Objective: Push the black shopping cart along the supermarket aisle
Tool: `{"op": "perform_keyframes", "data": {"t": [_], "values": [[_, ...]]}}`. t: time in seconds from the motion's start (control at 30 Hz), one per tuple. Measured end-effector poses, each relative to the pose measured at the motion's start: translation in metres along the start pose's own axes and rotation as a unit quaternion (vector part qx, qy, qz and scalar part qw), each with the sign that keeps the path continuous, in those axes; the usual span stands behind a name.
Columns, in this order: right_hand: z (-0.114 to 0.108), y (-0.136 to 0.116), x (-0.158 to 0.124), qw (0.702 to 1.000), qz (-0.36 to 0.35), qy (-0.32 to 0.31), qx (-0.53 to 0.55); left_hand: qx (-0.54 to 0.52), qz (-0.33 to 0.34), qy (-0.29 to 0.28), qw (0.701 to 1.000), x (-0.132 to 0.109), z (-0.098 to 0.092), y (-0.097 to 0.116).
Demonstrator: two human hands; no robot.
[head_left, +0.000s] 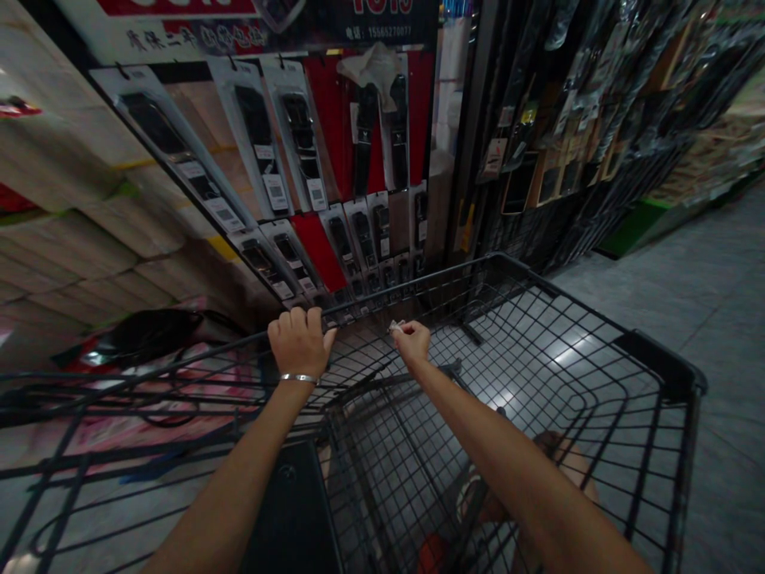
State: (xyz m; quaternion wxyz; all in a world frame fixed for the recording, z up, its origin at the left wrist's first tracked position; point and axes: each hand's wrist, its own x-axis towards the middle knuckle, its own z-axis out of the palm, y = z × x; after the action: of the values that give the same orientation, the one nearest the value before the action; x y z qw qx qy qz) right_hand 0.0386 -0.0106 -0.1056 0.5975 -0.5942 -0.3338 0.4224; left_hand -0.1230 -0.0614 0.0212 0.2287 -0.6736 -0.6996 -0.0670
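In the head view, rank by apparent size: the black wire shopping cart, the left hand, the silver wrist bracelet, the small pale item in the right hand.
1. black wire shopping cart
2. left hand, gripping its rim
3. silver wrist bracelet
4. small pale item, pinched by the right hand

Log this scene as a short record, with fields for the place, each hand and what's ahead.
Place: shop aisle with a tiled floor
Left: left hand closed over the far rim of the wire shopping cart; silver bangle on the wrist
Right: right hand pinching a small pale object beside that rim; too small to identify
Ahead: display board hung with rows of carded black goods
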Motion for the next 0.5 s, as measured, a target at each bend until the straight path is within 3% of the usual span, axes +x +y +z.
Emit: {"op": "perform_keyframes", "data": {"t": [0.37,0.5], "values": [[-0.01,0.013,-0.001,0.995,-0.038,0.0,-0.09,0.003,0.001,0.011,1.0,-0.001,0.002,0.0],[-0.022,0.029,-0.002,0.995,0.047,0.04,-0.077,-0.009,0.001,0.012,1.0,-0.001,0.002,0.0]]}}
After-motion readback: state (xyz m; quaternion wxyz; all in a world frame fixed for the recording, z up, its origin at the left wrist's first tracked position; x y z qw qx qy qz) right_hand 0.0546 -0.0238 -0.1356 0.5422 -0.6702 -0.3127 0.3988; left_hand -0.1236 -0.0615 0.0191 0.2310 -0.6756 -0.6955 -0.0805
